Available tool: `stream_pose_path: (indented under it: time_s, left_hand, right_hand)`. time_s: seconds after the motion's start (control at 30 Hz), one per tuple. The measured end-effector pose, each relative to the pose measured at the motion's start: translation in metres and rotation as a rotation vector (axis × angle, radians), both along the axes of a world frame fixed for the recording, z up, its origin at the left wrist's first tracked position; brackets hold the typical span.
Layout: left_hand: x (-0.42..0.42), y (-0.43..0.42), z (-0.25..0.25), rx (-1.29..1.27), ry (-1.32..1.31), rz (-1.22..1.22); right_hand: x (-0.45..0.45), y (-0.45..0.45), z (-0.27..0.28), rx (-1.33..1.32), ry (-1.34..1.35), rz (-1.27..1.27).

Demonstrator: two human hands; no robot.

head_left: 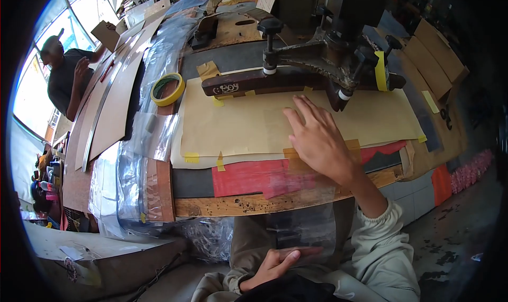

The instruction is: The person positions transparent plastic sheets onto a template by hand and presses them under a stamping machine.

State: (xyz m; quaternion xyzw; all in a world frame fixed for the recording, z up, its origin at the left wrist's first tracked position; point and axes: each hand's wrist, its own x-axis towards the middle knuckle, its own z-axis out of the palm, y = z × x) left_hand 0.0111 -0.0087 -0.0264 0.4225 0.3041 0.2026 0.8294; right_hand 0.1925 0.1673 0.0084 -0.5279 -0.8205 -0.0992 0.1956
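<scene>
My right hand (pixel 320 143) reaches over a cream sheet (pixel 227 127) on the worktable, fingers stretched out and slightly apart. Its fingertips come close to a dark bar (pixel 296 83) lying across the sheet, below a metal bracket (pixel 312 53) with black knobs. Low in front of my body, my left hand (pixel 272 270) holds the lower end of a clear plastic sheet (pixel 304 225) between thumb and fingers. That plastic hangs over the table's wooden front edge (pixel 238 206). Red material (pixel 241 177) shows under the cream sheet, and yellow tape pieces (pixel 191 157) stick to its edges.
A yellow tape roll (pixel 168 89) lies left of the cream sheet. Further left are long brown boards (pixel 119 103) and clear plastic wrap (pixel 140 169). Another person (pixel 69 74) stands at the far left. Scissors (pixel 446 115) and a cardboard box (pixel 434 56) are at the right.
</scene>
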Motion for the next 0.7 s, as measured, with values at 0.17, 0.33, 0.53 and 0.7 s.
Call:
stream_pose_path:
  time_s: [0.17,0.33,0.53,0.7]
  left_hand:
    - [0.000,0.002,0.000,-0.021,-0.043,-0.007]
    - [0.000,0.001,-0.005,-0.028,-0.060,0.033]
    - [0.001,0.003,-0.002,-0.010,-0.060,0.022]
    - [0.000,0.002,-0.002,-0.029,-0.070,0.036]
  right_hand:
    - [0.000,0.009,-0.005,-0.067,0.022,0.008]
    - [0.006,0.013,0.000,-0.167,0.108,0.068]
    - [0.009,0.014,0.004,-0.150,0.084,0.028]
    - [0.003,0.001,0.011,-0.122,0.019,0.043]
